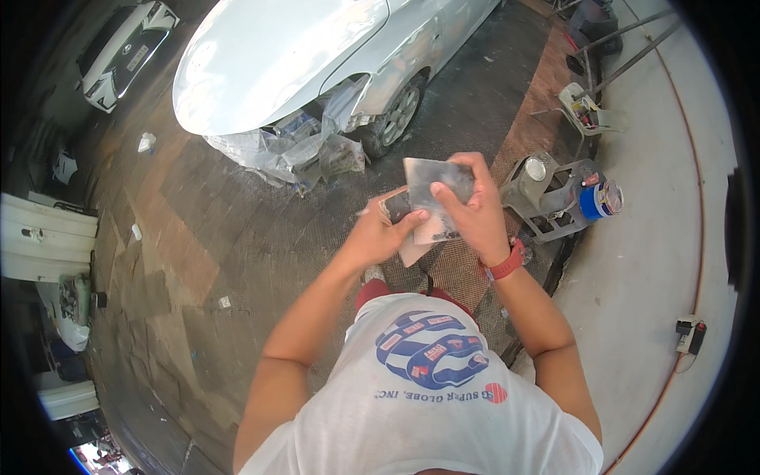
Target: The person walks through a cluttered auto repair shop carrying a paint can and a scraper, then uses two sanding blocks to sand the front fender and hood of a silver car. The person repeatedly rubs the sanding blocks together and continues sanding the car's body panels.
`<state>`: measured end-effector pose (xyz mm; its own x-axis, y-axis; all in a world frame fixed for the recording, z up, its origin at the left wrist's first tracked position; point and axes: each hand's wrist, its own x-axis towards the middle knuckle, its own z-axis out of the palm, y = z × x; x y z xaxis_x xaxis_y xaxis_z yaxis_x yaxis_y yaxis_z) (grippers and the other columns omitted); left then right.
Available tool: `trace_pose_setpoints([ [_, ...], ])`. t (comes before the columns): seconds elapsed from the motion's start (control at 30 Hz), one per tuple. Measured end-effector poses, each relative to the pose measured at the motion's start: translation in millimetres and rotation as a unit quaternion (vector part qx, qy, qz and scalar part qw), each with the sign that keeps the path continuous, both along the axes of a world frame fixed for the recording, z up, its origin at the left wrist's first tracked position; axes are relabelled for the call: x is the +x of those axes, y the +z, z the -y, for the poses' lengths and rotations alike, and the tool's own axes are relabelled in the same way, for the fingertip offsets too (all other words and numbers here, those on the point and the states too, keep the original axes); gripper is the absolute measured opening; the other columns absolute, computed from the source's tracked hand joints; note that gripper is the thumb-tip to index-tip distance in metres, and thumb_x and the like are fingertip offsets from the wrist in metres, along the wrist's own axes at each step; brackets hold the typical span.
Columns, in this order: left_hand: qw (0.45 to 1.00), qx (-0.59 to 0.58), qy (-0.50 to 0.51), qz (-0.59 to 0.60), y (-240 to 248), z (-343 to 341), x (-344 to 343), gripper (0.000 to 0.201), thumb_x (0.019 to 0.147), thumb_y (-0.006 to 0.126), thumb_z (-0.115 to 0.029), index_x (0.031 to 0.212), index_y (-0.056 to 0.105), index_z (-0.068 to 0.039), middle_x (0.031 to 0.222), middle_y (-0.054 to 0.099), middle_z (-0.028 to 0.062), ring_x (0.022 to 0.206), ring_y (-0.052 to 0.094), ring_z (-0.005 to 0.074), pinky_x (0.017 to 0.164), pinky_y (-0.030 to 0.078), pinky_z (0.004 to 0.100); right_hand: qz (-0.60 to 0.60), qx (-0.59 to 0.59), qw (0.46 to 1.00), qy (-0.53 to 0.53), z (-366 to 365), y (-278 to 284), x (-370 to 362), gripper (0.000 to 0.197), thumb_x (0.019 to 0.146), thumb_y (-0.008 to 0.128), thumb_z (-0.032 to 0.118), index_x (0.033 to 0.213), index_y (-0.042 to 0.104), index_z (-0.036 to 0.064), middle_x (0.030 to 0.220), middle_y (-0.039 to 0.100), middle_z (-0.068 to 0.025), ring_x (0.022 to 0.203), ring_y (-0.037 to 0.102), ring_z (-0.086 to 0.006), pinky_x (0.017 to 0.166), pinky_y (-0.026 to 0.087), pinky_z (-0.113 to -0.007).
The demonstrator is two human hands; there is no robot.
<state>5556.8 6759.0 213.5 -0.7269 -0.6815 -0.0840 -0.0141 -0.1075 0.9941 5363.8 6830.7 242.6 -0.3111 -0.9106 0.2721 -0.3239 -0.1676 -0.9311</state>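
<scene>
In front of my chest, my right hand (pixel 480 212) pinches a grey, smudged flat sheet (pixel 427 176) that looks like worn sandpaper, thumb on top. A red band circles that wrist. My left hand (pixel 377 233) grips a small dark piece (pixel 397 207) and a pale pinkish sheet (pixel 432 231) with dark smears, its thumb pressed on the pale sheet. These pieces overlap under the grey sheet. Whether they are separate or folded together I cannot tell, and my left fingertips are hidden.
Ahead stands a silver-white car (pixel 269 59), its front end covered with crumpled plastic sheeting (pixel 293 150). To the right, a grey plastic stool (pixel 546 198) bears a round can, with a blue can (pixel 600 199) beside it. A white wall (pixel 633 301) runs along the right; another white car (pixel 127 55) is far left.
</scene>
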Motion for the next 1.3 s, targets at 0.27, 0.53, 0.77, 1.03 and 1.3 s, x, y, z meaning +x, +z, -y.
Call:
trace_pose_setpoints([
  [0.27,0.995,-0.03,0.097,-0.009,9.7,-56.0,-57.1,0.042,0.105,0.075,-0.023,0.14,0.07,-0.001,0.115,0.078,0.0037,0.102,0.067,0.0082,0.09,0.056,0.0297,0.074,-0.045,0.984,-0.155,-44.9,-7.5,-69.9,0.036,0.094,0.079,0.016,0.124,0.061,0.0071,0.107,0.072,-0.012,0.102,0.071,-0.0205,0.094,0.056,-0.039],
  [0.53,0.985,-0.107,0.122,0.054,-3.2,-127.9,-118.0,0.045,0.108,0.071,-0.029,0.142,0.068,0.001,0.113,0.078,0.0072,0.102,0.069,0.0126,0.089,0.057,0.0326,0.094,-0.046,0.986,-0.129,-107.9,-64.5,-121.3,0.039,0.095,0.08,0.019,0.125,0.058,0.0054,0.11,0.07,-0.0119,0.109,0.069,-0.02,0.095,0.055,-0.038],
  [0.77,0.997,-0.052,0.036,0.043,0.4,-167.8,-138.5,0.035,0.11,0.066,-0.018,0.139,0.058,0.0,0.131,0.068,0.008,0.118,0.062,0.0119,0.1,0.052,0.0326,0.349,-0.027,0.93,-0.113,-148.6,-57.0,-160.5,0.036,0.098,0.078,0.014,0.126,0.058,0.005,0.114,0.067,-0.0081,0.106,0.067,-0.0165,0.091,0.055,-0.034],
  [1.03,0.947,-0.275,0.126,0.103,14.3,-180.8,-174.7,0.025,0.113,0.058,-0.022,0.119,0.061,0.002,0.095,0.07,0.0166,0.086,0.066,0.0173,0.079,0.053,0.0339,0.216,-0.063,0.968,-0.116,-177.4,-66.2,-146.2,0.038,0.097,0.08,0.017,0.126,0.058,0.0049,0.115,0.069,-0.0086,0.102,0.068,-0.016,0.091,0.056,-0.035],
  [1.3,0.906,-0.36,0.086,0.203,33.4,-199.8,-186.3,0.027,0.117,0.048,-0.022,0.111,0.055,0.003,0.077,0.059,0.0266,0.068,0.059,0.046,0.065,0.046,0.0481,0.297,-0.072,0.942,-0.138,-185.3,-56.5,-161.9,0.036,0.098,0.079,0.016,0.125,0.058,0.0052,0.109,0.07,-0.0081,0.1,0.069,-0.0143,0.085,0.059,-0.033],
])
